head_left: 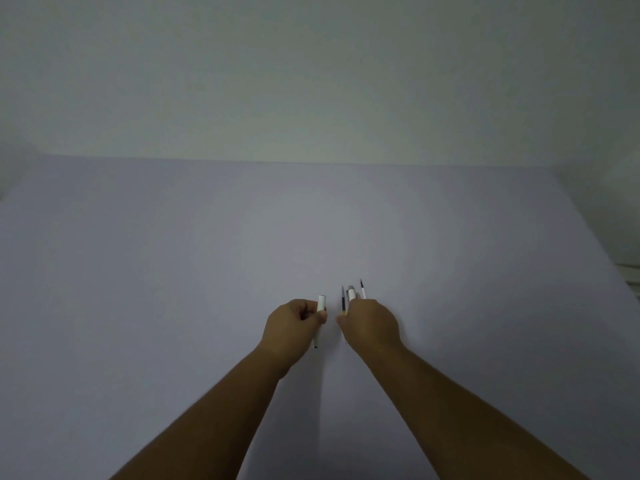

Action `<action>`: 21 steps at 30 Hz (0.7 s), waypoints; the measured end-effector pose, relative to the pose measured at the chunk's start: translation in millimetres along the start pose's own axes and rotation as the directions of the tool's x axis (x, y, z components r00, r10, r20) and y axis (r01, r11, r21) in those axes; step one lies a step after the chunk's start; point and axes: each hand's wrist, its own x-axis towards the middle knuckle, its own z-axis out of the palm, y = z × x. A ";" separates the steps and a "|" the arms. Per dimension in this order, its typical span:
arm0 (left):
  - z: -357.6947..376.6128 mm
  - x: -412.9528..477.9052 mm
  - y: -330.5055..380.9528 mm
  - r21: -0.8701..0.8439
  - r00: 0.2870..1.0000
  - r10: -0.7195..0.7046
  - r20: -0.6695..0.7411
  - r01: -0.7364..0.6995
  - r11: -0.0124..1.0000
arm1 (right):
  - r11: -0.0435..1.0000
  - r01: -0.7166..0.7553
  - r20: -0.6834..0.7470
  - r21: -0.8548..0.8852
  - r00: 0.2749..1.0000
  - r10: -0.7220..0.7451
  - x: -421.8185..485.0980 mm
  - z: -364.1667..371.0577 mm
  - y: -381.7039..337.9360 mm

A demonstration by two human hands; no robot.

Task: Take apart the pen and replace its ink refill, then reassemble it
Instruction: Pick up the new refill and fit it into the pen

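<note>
Left hand [294,323] around pen barrel [320,313]

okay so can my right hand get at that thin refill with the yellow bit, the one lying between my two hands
Probably yes. The right hand sits right beside the refill, whose far end lies uncovered on the table. The left hand, closed on the white pen barrel, stays clear of it.

The table [173,271] is covered in a matt, smooth, paper-like grey sheet. The white barrel [320,308] looks to be smooth plastic with a slight sheen. The wall [311,81] is finished matt and plain.
</note>
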 end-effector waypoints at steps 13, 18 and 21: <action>-6.8 -5.3 -10.3 0.021 1.000 -0.016 -0.017 0.016 1.000 | 0.994 -0.062 0.017 0.094 0.998 0.060 -14.4 4.9 -3.5; -7.5 -5.4 -9.2 0.056 1.000 -0.013 -0.021 0.014 0.998 | 0.869 -0.038 -0.012 0.494 0.999 0.051 -14.6 -11.7 -4.1; -5.9 -5.3 -5.1 0.076 1.000 -0.002 -0.019 0.003 0.997 | 0.634 -0.064 0.019 0.771 0.997 0.077 -10.4 -29.1 -6.4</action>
